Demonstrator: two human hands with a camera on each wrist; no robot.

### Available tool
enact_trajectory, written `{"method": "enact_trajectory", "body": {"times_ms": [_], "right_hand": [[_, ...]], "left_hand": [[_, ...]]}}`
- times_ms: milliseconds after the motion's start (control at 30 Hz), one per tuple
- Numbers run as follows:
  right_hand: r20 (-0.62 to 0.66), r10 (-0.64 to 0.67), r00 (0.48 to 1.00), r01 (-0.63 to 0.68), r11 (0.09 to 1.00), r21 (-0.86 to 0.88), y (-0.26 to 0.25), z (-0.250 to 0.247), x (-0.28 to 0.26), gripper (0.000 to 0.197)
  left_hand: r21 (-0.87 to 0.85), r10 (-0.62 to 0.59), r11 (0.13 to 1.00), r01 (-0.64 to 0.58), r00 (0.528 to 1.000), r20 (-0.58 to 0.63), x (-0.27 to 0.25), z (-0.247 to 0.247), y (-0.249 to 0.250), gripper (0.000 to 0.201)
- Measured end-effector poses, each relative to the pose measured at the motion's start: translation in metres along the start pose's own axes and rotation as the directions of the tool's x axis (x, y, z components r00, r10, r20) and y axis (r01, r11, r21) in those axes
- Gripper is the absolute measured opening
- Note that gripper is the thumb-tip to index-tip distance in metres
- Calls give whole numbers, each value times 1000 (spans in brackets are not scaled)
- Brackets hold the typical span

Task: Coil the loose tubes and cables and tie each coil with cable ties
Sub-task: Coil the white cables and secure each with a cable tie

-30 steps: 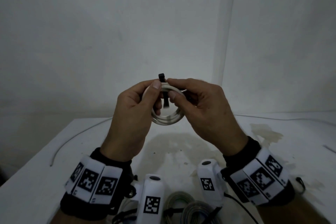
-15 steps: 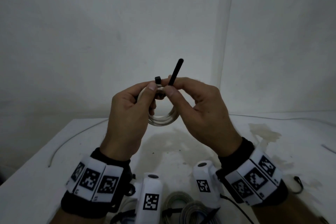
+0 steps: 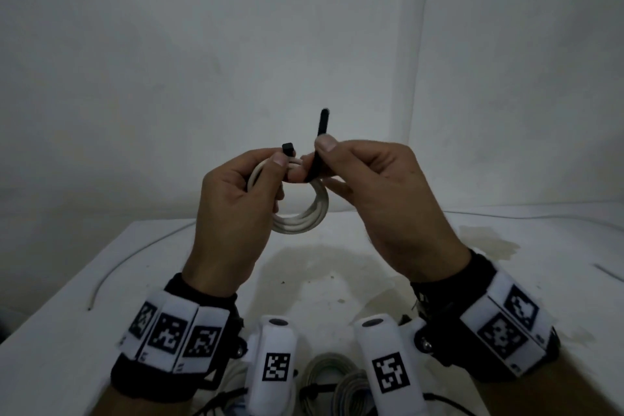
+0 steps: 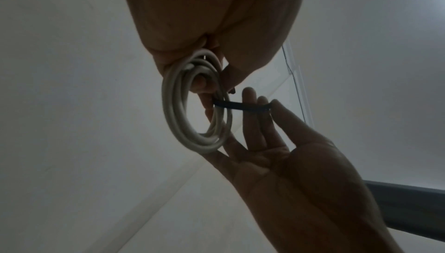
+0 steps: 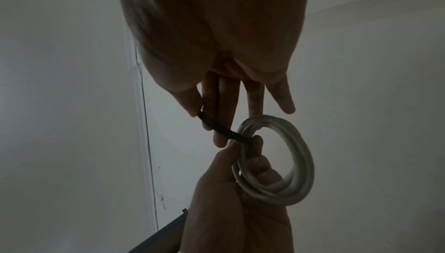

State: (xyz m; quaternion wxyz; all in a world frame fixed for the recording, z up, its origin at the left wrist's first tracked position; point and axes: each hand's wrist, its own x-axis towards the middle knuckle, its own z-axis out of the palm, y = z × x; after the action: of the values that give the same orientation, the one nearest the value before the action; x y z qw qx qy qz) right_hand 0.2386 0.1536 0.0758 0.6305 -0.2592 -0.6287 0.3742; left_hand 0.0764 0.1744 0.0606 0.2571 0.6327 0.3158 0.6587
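Held up in mid-air above the white worktop (image 3: 101,280) is the white cable coil (image 3: 304,219), several smooth, round loops stacked tight into a neat ring. The left hand (image 3: 236,213) grips the coil at its top left, fingers curled through the ring and thumb pressed on the outside. A black cable tie (image 3: 317,152) runs round the top of the loops: its square head (image 3: 288,149) pokes up just beside the left thumb, and its flat tail stands upright, tip free above the fingers. The right hand (image 3: 381,199) pinches that tail between thumb and forefinger, the other fingers stretched out straight behind the coil, as the right wrist view shows. Down at the near edge lie grey coiled cables (image 3: 332,378), bundled. One thin loose wire (image 3: 135,257) curves across the worktop's left side.
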Motion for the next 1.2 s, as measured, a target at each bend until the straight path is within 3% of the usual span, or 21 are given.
{"method": "enact_trajectory", "body": {"times_ms": [300,1200], "right_hand": [[64,111,992,-102,986,-134,-2,-2,-2,28],[91,106,990,-86,976,-199,-1,-3,0,31]], "left_hand": [[106,131,986,-129,991,-10,-4,5,6,17],[108,140,984,-140,990,0,-6,6,9,16]]}}
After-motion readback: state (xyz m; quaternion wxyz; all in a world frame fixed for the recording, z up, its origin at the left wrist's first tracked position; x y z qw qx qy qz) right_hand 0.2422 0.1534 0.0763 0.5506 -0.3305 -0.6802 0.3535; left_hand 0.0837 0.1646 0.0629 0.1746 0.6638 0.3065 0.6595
